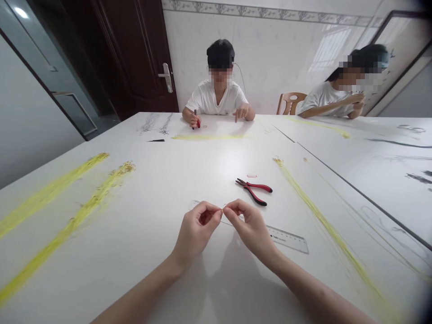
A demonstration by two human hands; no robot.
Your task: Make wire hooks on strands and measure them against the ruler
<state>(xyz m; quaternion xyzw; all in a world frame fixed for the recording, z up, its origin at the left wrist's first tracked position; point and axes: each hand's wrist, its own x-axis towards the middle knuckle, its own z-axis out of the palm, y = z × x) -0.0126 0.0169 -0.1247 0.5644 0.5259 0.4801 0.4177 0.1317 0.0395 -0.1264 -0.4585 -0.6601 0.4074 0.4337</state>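
My left hand and my right hand meet above the table, thumb and forefinger of each closed in a pinch. Between the fingertips shows a tiny gold fish hook, its curved end up; most of it is hidden by the fingers. Any line attached to it is too fine to make out. Under the hands a clear ruler lies at a slant, partly covered. Just beyond my right hand rest pliers with red and black handles, jaws pointing left.
Bundles of yellow line with gold-brown ends lie at left; another yellow bundle stretches along the right. A small red-edged piece sits behind the pliers. Across the white table sit two people, one holding a red-and-black tool.
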